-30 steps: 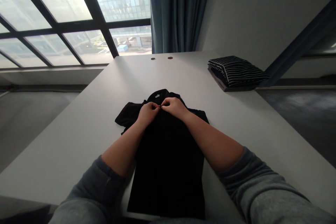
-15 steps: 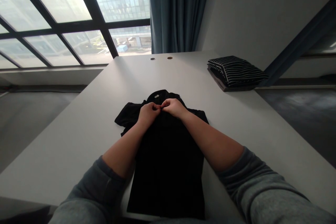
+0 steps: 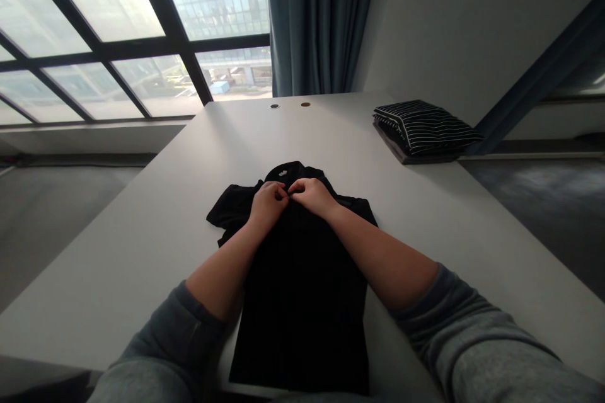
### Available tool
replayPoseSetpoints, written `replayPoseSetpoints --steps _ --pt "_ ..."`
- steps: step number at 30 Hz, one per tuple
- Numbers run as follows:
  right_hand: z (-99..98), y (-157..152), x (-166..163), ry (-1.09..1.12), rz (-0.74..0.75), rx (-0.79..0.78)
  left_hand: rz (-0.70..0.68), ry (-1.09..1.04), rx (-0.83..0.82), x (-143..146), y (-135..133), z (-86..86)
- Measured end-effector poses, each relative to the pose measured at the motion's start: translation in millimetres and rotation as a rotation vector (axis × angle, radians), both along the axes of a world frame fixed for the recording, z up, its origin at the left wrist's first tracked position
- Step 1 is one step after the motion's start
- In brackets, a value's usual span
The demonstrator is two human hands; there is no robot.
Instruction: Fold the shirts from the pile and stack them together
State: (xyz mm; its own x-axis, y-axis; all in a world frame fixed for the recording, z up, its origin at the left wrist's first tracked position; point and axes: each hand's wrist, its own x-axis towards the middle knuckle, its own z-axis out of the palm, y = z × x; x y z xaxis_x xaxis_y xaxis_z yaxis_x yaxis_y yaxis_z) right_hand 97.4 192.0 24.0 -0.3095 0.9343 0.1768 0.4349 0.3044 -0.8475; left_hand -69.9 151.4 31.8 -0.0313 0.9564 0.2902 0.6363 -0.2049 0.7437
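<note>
A black short-sleeved shirt (image 3: 302,302) lies spread on the white table, its collar away from me and its hem toward me. A small pale label shows inside the collar. My left hand (image 3: 269,203) and my right hand (image 3: 312,195) meet at the front opening just below the collar, each pinching the black cloth between thumb and fingers. Whether a button sits between the fingertips is too small and dark to tell. The shirt's left-hand sleeve lies flat; my right forearm crosses over the other shoulder.
On the white table (image 3: 165,252), a folded stack of black-and-white striped cloth (image 3: 425,129) with a grey piece under it lies at the back right. Two round cable holes are near the far edge. Beyond stand a blue curtain (image 3: 319,25) and a large window (image 3: 212,0).
My fingertips have shifted very slightly at the collar opening, the left fingers curling a little differently. Shirt and stack stay in place.
</note>
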Motion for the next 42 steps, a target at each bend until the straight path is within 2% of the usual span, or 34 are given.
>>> replayPoseSetpoints --steps 6,12,21,25,28,32,37,42 --pt "1.9 -5.0 0.3 0.065 -0.012 0.042 0.009 -0.101 -0.023 -3.2 0.5 -1.7" --pt "1.7 -0.2 1.9 0.134 0.057 -0.039 0.063 -0.019 0.030 0.5 -4.5 3.6" --pt "1.2 -2.5 -1.1 0.134 -0.009 -0.014 0.054 -0.029 -0.031 -1.4 -3.2 5.0" --pt "-0.1 -0.7 -0.2 0.190 -0.012 -0.032 0.014 0.101 -0.045 -0.3 -8.4 13.7" --pt "1.0 0.7 2.0 0.140 -0.001 -0.057 -0.018 0.226 -0.048 -0.4 -10.1 16.8" --pt "5.8 1.8 6.7 0.033 0.065 -0.001 -0.023 0.316 -0.071 -2.8 -8.0 13.8" --pt "11.4 6.2 15.5 -0.101 0.149 0.087 -0.045 0.307 -0.068 -7.6 -3.4 8.6" --pt "17.5 16.0 39.6 -0.151 0.314 0.073 -0.162 0.303 -0.100 -15.2 1.1 6.1"
